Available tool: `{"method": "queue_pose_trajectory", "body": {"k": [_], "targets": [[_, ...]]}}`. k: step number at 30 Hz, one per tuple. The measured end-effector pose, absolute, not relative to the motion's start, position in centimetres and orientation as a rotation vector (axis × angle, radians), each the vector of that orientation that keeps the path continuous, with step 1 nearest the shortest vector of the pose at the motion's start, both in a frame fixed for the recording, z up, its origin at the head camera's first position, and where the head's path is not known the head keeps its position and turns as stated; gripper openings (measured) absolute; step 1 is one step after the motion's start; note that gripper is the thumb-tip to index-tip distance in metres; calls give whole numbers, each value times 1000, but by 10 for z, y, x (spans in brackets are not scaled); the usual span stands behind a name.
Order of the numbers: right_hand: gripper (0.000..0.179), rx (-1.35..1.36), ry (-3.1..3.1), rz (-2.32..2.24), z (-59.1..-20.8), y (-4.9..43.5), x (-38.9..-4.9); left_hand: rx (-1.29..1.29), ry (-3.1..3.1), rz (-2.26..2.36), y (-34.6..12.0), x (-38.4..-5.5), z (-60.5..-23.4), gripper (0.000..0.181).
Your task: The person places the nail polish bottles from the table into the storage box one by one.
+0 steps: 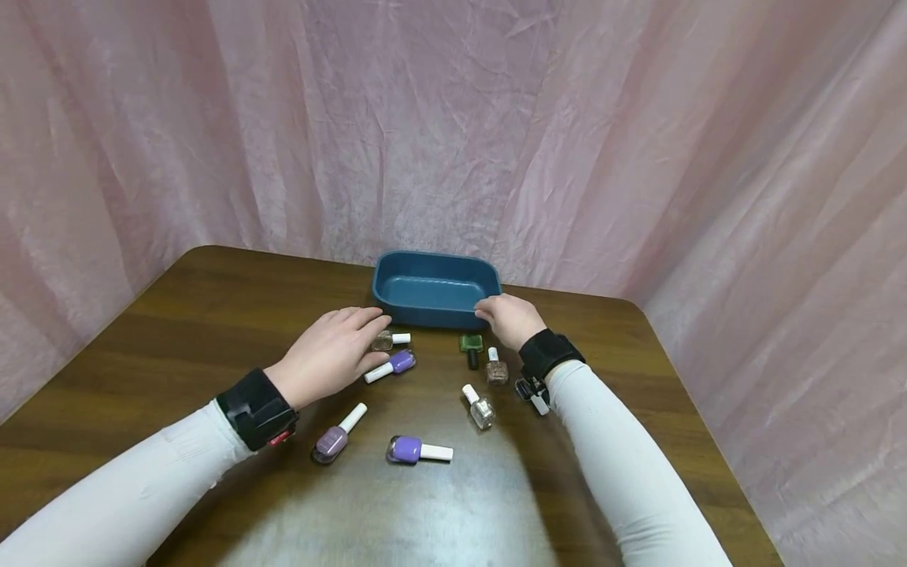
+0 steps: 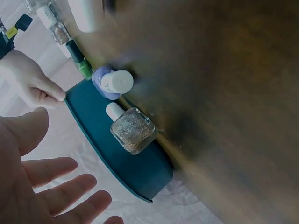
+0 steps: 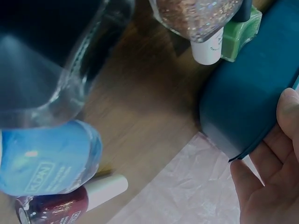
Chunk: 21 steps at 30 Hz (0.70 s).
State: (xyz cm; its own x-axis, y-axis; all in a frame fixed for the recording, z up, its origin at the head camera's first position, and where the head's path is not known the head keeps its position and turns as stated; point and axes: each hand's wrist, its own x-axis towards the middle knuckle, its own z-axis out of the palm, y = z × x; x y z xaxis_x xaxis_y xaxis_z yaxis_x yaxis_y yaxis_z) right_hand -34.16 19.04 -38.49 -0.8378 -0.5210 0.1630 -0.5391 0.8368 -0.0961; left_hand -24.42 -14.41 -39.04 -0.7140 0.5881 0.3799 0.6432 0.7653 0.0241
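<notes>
A teal rectangular tray stands at the table's back. My right hand pinches the tray's right-hand rim, thumb inside and fingers outside in the right wrist view. My left hand is spread with fingers extended near the tray's left front corner, holding nothing. Beside those fingers lie a glitter nail polish bottle and a purple nail polish bottle. A green nail polish bottle and a brown glitter one lie in front of the tray, near my right hand.
Closer in lie a mauve bottle, another purple bottle and a clear silvery one. By my right wrist are a dark bottle, a blue bottle and a dark red one. A pink curtain hangs behind the table.
</notes>
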Motion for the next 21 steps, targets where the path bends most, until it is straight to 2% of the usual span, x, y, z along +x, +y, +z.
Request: {"method": "queue_pose_trajectory", "body": {"k": [10, 21], "targets": [[23, 806, -2897, 240, -386, 193, -342, -1008, -2580, -299, -152, -223, -397, 54], [23, 794, -2913, 248, -387, 192, -341, -1139, -2588, -325, -137, -198, -398, 51]]}}
